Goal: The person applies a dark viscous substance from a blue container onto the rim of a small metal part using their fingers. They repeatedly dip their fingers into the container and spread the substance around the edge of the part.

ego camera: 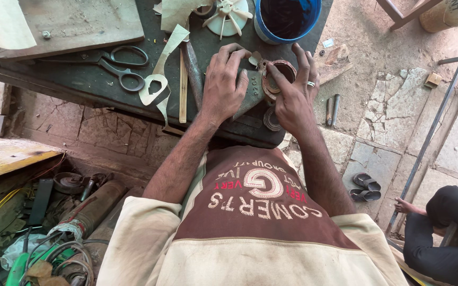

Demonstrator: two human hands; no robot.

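Rusty ring part (278, 78) sits far right on dark tabletop (80, 79); your right hand (292, 98) curls fingers round it, left hand (222, 87) presses flat beside. Keep left palm firm, turn ring slowly.

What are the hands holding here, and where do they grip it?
The right hand grips a rusty metal ring by its rim. The left hand presses flat on grey sheet material beside it.

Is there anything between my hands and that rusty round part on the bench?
Nothing visible. The right hand already touches the rusty ring, fingers on its rim. The left hand lies flat beside it, pressing a grey sheet. The scissors lie apart, further left.
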